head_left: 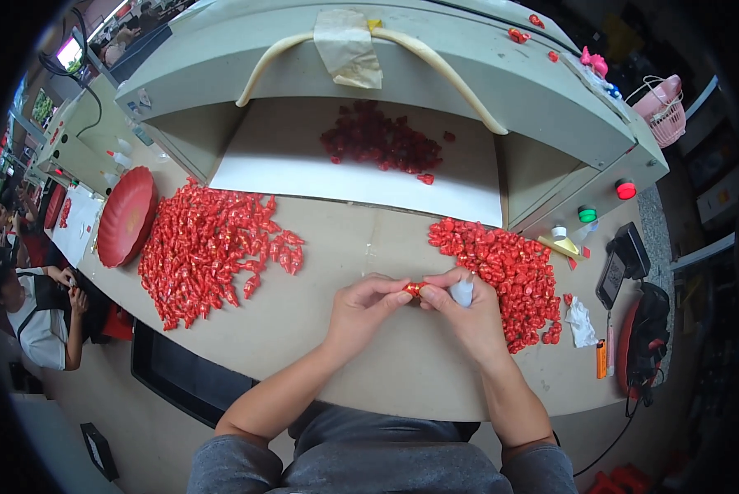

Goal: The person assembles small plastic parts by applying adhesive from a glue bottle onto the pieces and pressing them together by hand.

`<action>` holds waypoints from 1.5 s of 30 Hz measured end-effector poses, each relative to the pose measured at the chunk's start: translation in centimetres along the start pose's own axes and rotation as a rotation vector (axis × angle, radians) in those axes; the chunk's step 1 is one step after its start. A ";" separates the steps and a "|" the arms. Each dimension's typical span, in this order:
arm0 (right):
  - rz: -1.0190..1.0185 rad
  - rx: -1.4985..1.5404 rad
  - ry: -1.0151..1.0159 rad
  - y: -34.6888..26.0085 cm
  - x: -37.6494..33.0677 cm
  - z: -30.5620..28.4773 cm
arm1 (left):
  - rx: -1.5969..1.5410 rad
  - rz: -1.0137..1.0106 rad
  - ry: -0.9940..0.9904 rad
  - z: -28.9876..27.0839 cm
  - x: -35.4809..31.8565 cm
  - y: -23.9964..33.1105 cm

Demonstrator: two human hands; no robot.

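Observation:
Above the tan worktop (394,362), my two hands meet fingertip to fingertip. My left hand (363,306) pinches one end of a small glossy red and gold plastic figure (413,289). The thumb and finger of my right hand (474,319) grip its other end. A small white squeeze bottle (461,292) is also tucked in my right hand, its body partly hidden by the fingers. Left of my hands spreads a large heap of red figures (209,247). Close by my right hand lies a heap of rounder red pieces (509,276).
A grey open-fronted machine (435,66) stands at the back, with more red pieces (377,140) inside and green and red buttons (587,214) at its right. A red bowl (128,216) tilts at far left. Tissue (582,323) and a lighter (601,359) lie right. Another person (36,313) sits left.

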State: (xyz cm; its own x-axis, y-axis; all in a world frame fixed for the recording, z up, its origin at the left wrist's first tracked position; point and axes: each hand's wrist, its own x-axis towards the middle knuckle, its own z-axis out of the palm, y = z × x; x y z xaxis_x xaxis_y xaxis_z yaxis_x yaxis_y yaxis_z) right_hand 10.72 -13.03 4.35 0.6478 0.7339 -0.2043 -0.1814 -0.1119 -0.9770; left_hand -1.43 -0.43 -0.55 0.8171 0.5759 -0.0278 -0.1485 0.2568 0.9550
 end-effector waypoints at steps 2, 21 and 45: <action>-0.006 0.009 0.009 0.1 0.0 0.0 | 0.054 0.057 0.003 0.1 0.0 0.2; 0.073 0.094 -0.037 -0.6 0.9 -1.0 | 0.064 0.063 -0.011 0.2 1.0 0.2; 0.174 0.134 -0.125 0.2 1.4 -1.9 | 0.479 0.370 -0.150 -0.8 1.3 0.8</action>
State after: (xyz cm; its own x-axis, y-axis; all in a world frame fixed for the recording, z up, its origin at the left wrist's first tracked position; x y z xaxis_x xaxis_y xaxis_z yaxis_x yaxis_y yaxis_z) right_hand 12.94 -13.31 3.72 0.5032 0.7894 -0.3516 -0.3842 -0.1600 -0.9093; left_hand -0.89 1.12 -0.06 0.8336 0.4358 0.3393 -0.1993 -0.3354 0.9207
